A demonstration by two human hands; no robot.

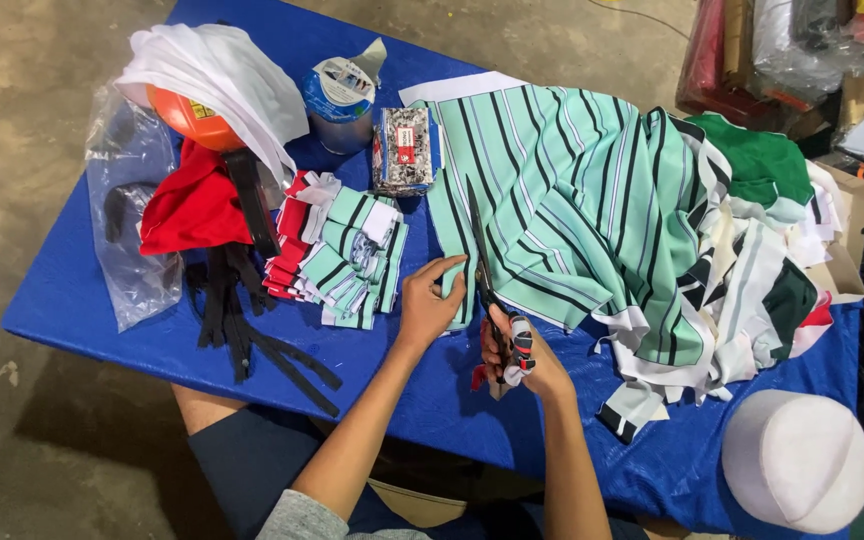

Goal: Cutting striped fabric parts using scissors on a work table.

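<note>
While the mint-green striped fabric (pixel 562 200) lies spread over the middle of the blue table (pixel 82 300), its near left edge is pinned flat by the left hand (pixel 430 303), fingers extended and only loosely curled, thumb pointing toward the cloth. The right hand (pixel 520 355) is closed around the handles of a pair of scissors (pixel 482 262), which appear wrapped in scraps of cloth; the dark blades are seen to run away from the person along the fabric's left edge, and how far they are parted cannot be told. A narrow strip of the striped cloth is recorded between the left fingers and the blades. Just left of the left hand, a stack of cut striped pieces (pixel 337 255) in green, white and red is noted, with black straps (pixel 242 320) trailing toward the near edge. Toward the far edge stand a roll of tape (pixel 338 98) and a small patterned packet (pixel 403 150). At the far left corner, white cloth (pixel 217 75) covers an orange round object (pixel 187 118), beside red cloth (pixel 192 208) and a clear plastic bag (pixel 132 220). Heaped offcuts (pixel 752 260) occupy the right edge; a white cap (pixel 795 460) sits by the near right corner.
</note>
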